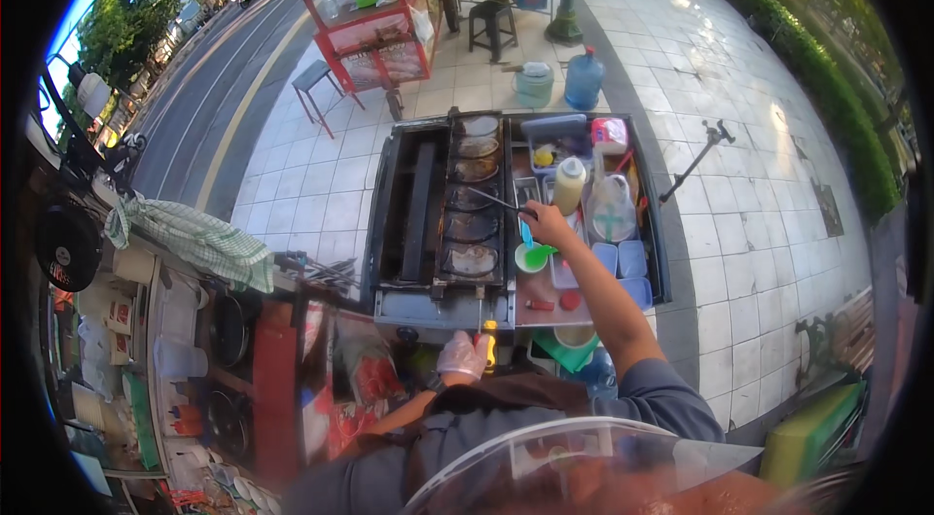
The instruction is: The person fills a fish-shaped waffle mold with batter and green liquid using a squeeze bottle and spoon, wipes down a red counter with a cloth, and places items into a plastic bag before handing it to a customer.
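Note:
My right hand (pixel 546 223) is closed on a thin dark metal tool (pixel 498 200), whose tip reaches over a round hollow of the black baking mould (pixel 471 227). Several hollows run in a row along the mould; some look pale or browned, and what they hold is hard to tell. My left hand (pixel 462 357), in a clear plastic glove, is at the mould's near end, on a red handle there, beside a yellow handle (pixel 489 347). Below my right hand stands a white bowl (pixel 530 257) with a green ladle (pixel 538 254). A squeeze bottle of pale liquid (pixel 568 185) stands just beyond.
Right of the mould are a blue-grey plastic basket (pixel 556 143), lidded containers (pixel 632 259) and a red lid (pixel 570 300). A checked cloth (pixel 191 241) hangs at left. Past the stove stand a water jug (pixel 584 79), a bucket (pixel 534 86) and a red cart (pixel 383 52).

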Motion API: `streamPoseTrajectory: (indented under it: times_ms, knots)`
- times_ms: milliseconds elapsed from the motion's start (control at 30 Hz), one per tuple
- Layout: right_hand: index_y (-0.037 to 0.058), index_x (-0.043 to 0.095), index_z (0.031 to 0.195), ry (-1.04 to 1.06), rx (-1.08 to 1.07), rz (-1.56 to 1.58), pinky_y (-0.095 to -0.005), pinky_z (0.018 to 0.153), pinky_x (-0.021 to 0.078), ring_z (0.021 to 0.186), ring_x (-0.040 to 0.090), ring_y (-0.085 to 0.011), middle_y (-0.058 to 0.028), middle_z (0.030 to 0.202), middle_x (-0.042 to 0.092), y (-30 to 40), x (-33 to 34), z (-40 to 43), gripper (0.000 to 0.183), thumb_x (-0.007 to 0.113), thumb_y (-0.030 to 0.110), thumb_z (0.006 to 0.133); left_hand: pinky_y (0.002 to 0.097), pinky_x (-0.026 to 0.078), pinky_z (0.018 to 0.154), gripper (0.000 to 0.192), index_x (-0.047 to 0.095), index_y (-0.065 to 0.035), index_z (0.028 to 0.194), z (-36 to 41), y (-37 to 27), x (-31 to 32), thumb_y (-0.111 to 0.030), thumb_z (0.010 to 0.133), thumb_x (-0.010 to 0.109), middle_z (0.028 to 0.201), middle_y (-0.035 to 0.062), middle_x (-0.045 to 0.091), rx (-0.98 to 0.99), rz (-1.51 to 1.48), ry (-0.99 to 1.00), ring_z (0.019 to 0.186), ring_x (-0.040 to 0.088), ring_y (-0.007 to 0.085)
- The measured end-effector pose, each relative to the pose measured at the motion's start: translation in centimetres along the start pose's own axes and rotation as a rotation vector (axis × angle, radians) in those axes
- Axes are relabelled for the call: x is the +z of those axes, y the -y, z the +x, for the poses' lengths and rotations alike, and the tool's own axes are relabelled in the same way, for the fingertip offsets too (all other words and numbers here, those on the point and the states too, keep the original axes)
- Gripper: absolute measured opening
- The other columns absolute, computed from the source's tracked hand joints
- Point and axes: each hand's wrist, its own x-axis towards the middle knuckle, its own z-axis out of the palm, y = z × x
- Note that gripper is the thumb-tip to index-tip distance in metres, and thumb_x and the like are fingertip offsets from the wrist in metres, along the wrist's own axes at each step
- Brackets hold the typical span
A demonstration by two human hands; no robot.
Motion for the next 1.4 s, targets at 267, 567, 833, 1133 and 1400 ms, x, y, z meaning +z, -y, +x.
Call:
streamPoseTrajectory:
  times_ms: [267,567,833,1133,1400]
  knots:
    - [0.0008,0.066,0.111,0.139,0.056,-0.088,-0.0529,0.083,0.0533,0.094,0.066,-0.0494,-0.0296,0.097,0.07,1.5,-0.6,0.7,0.034,0.065,0.031,0.097,0.0557,0.053,0.085,0.046,0.062,0.0017,0.102,1.1,1.5,2.4,-0.042,0.103,0.048,0.1,0.0312,0.069,0.273,0.175,0.203,0.097,0.067,0.0489]
    - [0.0016,0.066,0.111,0.122,0.043,-0.16,-0.0534,0.084,0.0532,0.094,0.066,-0.05,-0.0293,0.098,0.07,1.5,0.2,0.1,0.033,0.064,0.031,0.097,0.0563,0.052,0.087,0.048,0.057,0.0051,0.109,1.9,2.6,3.3,-0.042,0.103,0.048,0.099,0.033,0.069,0.046,0.056,0.235,0.098,0.066,0.0508]
    - [0.002,0.068,0.104,-0.116,0.161,0.121,-0.0509,0.076,0.0525,0.085,0.069,-0.0441,-0.0249,0.087,0.07,1.4,-1.0,-0.7,0.027,0.061,0.028,0.099,0.0574,0.054,0.077,0.046,0.058,0.0054,0.105,1.7,1.3,1.6,-0.039,0.104,0.047,0.093,0.032,0.068,0.239,0.176,0.189,0.091,0.066,0.0509]
    - [-0.0035,0.075,0.091,-0.069,0.491,-0.165,-0.0521,0.083,0.0537,0.094,0.069,-0.0459,-0.0294,0.094,0.071,-8.0,5.5,-1.5,0.043,0.062,0.038,0.094,0.0576,0.053,0.078,0.049,0.055,0.0066,0.107,1.4,1.8,2.1,-0.041,0.105,0.045,0.091,0.034,0.068,0.147,0.11,0.226,0.09,0.067,0.051]
    - [-0.0047,0.074,0.096,-0.13,0.518,-0.007,-0.049,0.091,0.0531,0.103,0.068,-0.0437,-0.0272,0.102,0.072,-10.0,5.9,0.3,0.046,0.065,0.04,0.093,0.0574,0.053,0.077,0.046,0.056,0.0072,0.105,2.0,1.8,2.3,-0.038,0.105,0.048,0.09,0.033,0.068,0.26,0.16,0.236,0.087,0.066,0.0516]
